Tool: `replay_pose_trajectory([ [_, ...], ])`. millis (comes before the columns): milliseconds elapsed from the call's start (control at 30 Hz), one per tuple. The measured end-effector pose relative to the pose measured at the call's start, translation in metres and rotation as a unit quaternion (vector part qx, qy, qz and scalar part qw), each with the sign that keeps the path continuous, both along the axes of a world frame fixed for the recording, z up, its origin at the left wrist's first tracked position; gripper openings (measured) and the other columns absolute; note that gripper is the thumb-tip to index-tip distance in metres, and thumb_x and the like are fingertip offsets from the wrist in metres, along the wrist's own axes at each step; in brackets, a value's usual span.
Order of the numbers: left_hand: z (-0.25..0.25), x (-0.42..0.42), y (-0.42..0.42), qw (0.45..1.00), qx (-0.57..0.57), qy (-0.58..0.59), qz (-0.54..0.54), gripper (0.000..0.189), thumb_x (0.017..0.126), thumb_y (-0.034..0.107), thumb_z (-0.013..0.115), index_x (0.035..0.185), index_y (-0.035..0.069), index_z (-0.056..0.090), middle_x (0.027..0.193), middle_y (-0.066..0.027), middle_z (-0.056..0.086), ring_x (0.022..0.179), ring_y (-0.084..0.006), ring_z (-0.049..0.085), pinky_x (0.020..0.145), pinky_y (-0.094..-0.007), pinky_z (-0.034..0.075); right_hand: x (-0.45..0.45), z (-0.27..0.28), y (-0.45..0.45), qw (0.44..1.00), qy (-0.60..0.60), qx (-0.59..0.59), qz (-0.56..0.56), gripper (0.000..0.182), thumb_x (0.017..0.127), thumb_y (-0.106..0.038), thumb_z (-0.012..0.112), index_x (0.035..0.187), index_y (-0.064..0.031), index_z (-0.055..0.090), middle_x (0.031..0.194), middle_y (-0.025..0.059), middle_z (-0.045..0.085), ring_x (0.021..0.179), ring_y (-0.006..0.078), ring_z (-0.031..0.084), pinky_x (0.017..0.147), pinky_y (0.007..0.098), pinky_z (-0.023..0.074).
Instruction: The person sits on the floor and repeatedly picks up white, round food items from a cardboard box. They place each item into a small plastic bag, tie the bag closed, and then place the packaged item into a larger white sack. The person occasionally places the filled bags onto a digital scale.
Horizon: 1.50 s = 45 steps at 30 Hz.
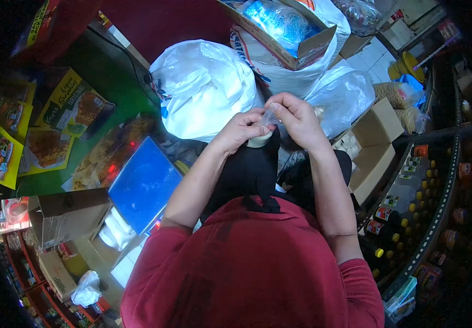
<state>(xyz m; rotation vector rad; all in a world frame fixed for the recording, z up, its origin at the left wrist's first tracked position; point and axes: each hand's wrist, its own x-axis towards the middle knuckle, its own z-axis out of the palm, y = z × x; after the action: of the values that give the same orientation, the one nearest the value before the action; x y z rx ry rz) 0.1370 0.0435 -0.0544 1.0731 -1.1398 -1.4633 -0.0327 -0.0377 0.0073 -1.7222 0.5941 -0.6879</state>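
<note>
Between my hands, over my lap, is a small clear plastic bag [259,141] with pale contents in its lower part. My left hand [244,129] grips the bag around its neck, just above the filled part. With thumb and forefinger, my right hand [295,119] pinches the loose top of the same bag. What the pale contents are, I cannot tell. Just beyond my hands stands a large white sack [207,94] with crumpled clear plastic on its top.
A scale with a blue platform [145,184] stands at left. To the right are an open cardboard box [373,143] holding small whitish bags, a large clear plastic bag [342,98], and a shelf of bottles [400,201]. An open carton [281,30] rests on another sack ahead.
</note>
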Motion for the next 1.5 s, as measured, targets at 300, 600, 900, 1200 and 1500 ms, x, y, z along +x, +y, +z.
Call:
replay_pose_trajectory([
  [300,0.003,-0.011,0.003,0.995,-0.053,0.077,0.021,0.022,0.092,0.020,0.054,0.094,0.001,0.065,0.101,-0.0072,0.061,0.098,-0.0163,0.056,0.092,-0.0287,0.039,-0.003,-0.009,-0.009,0.980,-0.034,0.182,-0.079,0.018,0.094,-0.017,0.056,0.096,-0.0019,0.064,0.076,-0.0011,0.059,0.068,0.0064,0.051,0.061,0.0224,0.0414],
  [600,0.041,-0.015,0.009,0.973,-0.141,0.157,0.095,0.022,0.094,0.025,0.055,0.090,0.004,0.059,0.100,-0.0082,0.059,0.099,-0.0214,0.056,0.092,-0.0332,0.041,-0.022,-0.048,-0.009,0.915,-0.238,0.319,-0.057,0.040,0.096,-0.037,0.051,0.118,-0.0039,0.054,0.100,0.0087,0.062,0.088,0.0153,0.059,0.074,0.0269,0.0456],
  [900,0.053,-0.018,-0.008,0.896,-0.105,0.404,0.155,0.019,0.089,0.024,0.062,0.085,0.007,0.055,0.098,-0.0081,0.057,0.104,-0.0265,0.055,0.096,-0.0419,0.045,-0.036,-0.069,0.073,0.789,-0.339,0.487,0.157,0.077,0.089,-0.060,0.042,0.140,-0.0025,0.031,0.111,0.0224,0.056,0.096,0.0330,0.060,0.087,0.0509,0.0479],
  [1200,0.031,-0.020,-0.015,0.866,-0.075,0.459,0.184,0.015,0.091,0.019,0.059,0.094,0.004,0.061,0.108,-0.0097,0.061,0.113,-0.0268,0.054,0.101,-0.0417,0.041,-0.045,-0.054,0.068,0.962,-0.189,0.115,-0.162,0.069,0.087,-0.029,0.065,0.139,-0.0009,0.030,0.119,0.0151,0.051,0.108,0.0266,0.055,0.093,0.0394,0.0450],
  [1500,0.001,-0.022,-0.007,0.942,-0.075,0.160,0.285,0.019,0.095,0.022,0.052,0.093,0.004,0.060,0.105,-0.0100,0.061,0.100,-0.0229,0.057,0.092,-0.0375,0.043,-0.041,-0.103,0.055,0.978,-0.063,0.174,-0.094,0.041,0.094,-0.020,0.056,0.131,-0.0029,0.049,0.125,0.0086,0.055,0.105,0.0169,0.057,0.089,0.0325,0.0449],
])
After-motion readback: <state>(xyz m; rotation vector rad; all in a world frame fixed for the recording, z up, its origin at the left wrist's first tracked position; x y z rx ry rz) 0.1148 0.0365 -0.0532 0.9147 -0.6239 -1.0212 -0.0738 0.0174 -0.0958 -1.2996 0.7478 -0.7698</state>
